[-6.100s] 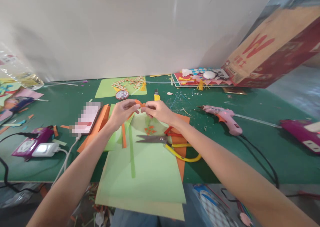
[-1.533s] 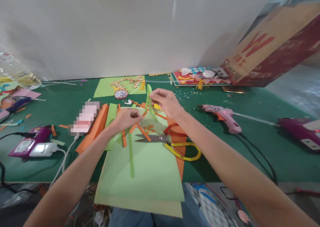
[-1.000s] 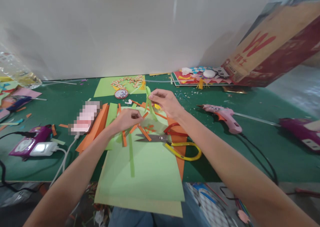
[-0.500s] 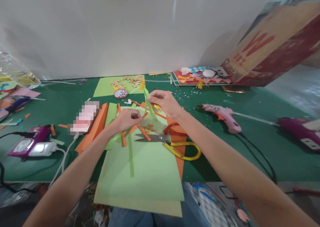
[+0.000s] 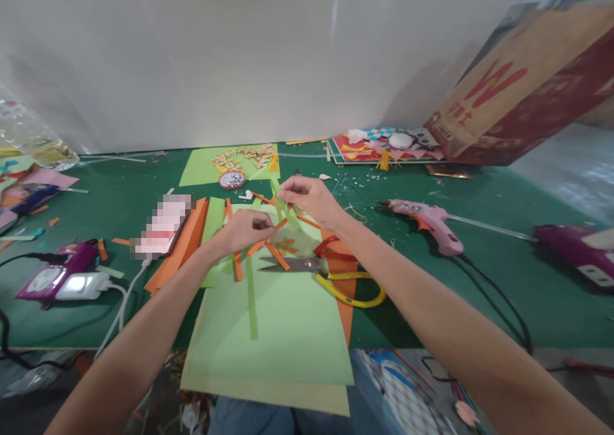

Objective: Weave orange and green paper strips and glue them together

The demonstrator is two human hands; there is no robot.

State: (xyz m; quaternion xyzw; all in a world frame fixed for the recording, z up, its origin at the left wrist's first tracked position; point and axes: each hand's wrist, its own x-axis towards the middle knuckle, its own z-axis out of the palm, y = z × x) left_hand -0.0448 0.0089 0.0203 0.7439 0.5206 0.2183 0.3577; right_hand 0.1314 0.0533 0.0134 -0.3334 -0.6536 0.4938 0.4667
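My left hand is closed in a pinch over the green paper sheets, with narrow orange paper strips sticking out around its fingertips. Just above and to the right, my right hand pinches a light green paper strip between thumb and fingers. The strip's lower part hangs close to the left fingertips; whether it touches the orange strips I cannot tell. Below both hands lie scissors with red and yellow handles, blades pointing left. Small orange paper pieces are scattered above the blades.
A pink glue gun with its cord lies to the right. On the left are a phone, folded orange paper and a purple power strip. A beaded string lies behind the hands. A paper bag stands at right.
My right hand has come slightly down and left with the green strip, nearer my left hand. The left hand has hardly moved.
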